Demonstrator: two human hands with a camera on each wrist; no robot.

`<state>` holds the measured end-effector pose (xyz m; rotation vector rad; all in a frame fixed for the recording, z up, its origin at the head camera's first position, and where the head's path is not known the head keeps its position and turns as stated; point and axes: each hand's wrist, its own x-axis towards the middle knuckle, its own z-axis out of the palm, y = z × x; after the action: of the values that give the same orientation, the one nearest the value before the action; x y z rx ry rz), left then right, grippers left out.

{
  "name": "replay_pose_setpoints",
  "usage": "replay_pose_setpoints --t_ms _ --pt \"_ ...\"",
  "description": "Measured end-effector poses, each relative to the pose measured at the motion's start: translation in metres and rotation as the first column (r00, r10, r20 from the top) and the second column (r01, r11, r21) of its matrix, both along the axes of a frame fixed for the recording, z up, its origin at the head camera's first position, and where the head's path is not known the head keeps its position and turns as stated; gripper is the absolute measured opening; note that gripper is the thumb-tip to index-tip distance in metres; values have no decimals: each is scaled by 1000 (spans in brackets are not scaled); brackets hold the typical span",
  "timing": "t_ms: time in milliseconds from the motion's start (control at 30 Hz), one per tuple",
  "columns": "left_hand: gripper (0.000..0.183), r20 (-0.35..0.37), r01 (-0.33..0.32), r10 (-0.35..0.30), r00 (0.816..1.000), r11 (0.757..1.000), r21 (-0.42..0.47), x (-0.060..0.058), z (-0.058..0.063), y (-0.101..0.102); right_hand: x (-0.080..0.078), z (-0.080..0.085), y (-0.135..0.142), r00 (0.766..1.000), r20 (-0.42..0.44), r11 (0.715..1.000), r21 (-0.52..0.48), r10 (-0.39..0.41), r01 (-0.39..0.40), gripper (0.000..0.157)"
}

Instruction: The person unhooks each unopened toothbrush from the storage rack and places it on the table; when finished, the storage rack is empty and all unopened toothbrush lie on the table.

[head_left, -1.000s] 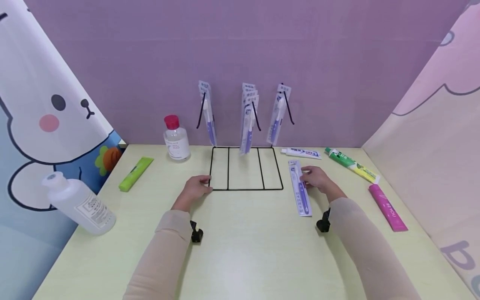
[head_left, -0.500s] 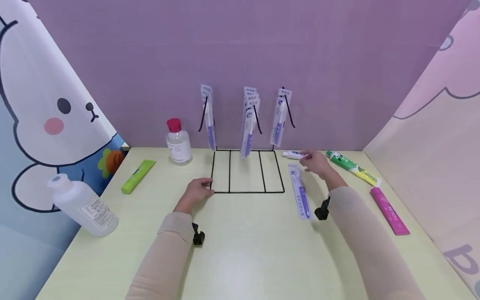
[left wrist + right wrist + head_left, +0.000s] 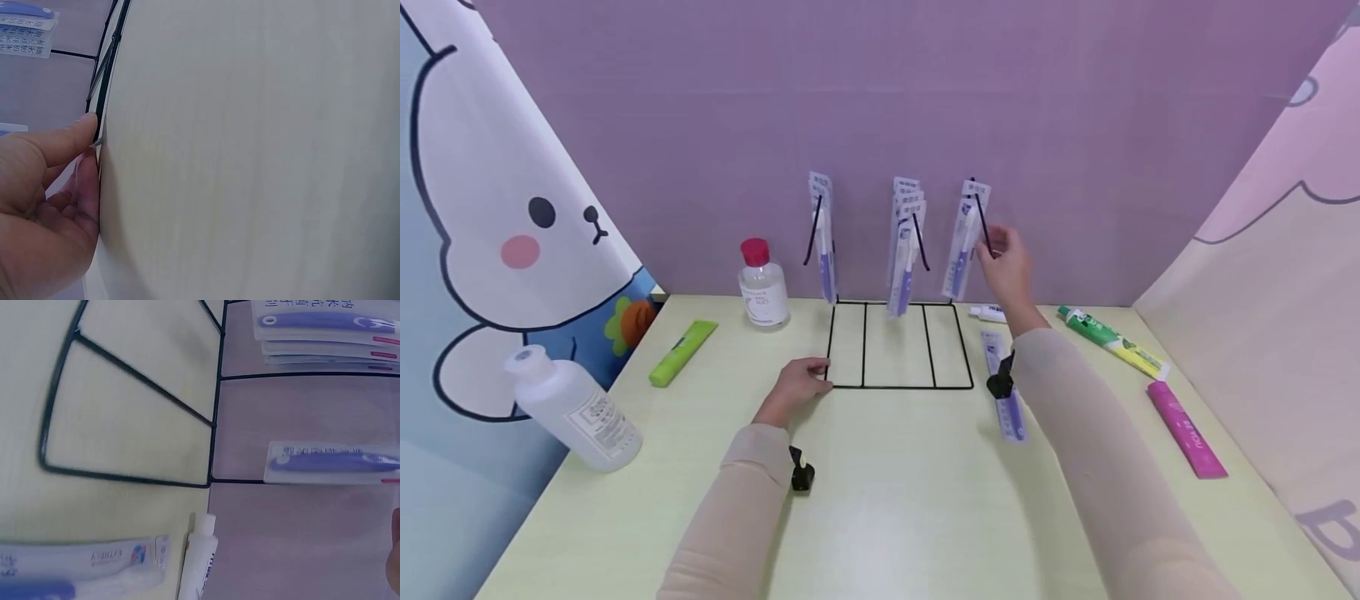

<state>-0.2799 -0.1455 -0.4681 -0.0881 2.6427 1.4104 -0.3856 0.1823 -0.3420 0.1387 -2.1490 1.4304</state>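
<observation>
Purple backdrop [image 3: 880,100] behind, pale worktop [image 3: 887,500] below, and it's the left hand [image 3: 797,387] pinching the wire rack [image 3: 898,387] by its near left corner! Right hand [image 3: 1009,267] up at the right hook [image 3: 982,223], beside a hanging toothbrush packet [image 3: 961,242]; whether that grip holds anything, I cannot tell. Another packet [image 3: 1012,418] lies right of the rack.

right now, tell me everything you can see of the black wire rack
The black wire rack, apparently metal, has a rectangular base with crossbars on the pale table and three hooks bearing packaged blue toothbrushes. The left hand pinches its near left corner; the right hand is at the right hook, contact unclear.
</observation>
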Motion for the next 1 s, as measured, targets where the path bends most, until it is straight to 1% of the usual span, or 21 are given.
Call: replay_pose_setpoints --t_ms 100,267,400,633,767,933,1000 --pt "45 6 -4 4 1000 1000 -4 0 -1 2 -3 2 -6 1000 -21 999 -32 -7 7 30" --pt "45 17 4 -3 1000 1000 -17 0 -2 4 -4 4 -10 1000 -20 997 -70 -16 15 27" --pt "46 14 8 -7 1000 1000 -23 -2 -2 3 -4 6 -10 1000 -23 998 -62 -17 16 26" --pt "46 26 9 -8 1000 1000 -27 -3 -2 2 -1 10 -2 997 -73 1000 -10 -5 4 29" --pt "46 17 18 -17 1000 1000 -25 -2 -1 1 4 15 9 999 -53 1000 3 -2 2 30" --pt "46 11 26 -26 1000 999 -23 -3 -3 -1 17 20 32 999 34 998 -66 22 -19 33" --pt "46 8 28 -28 1000 999 -26 -4 -4 -2 24 20 44 995 90 995 -90 48 -40 35"
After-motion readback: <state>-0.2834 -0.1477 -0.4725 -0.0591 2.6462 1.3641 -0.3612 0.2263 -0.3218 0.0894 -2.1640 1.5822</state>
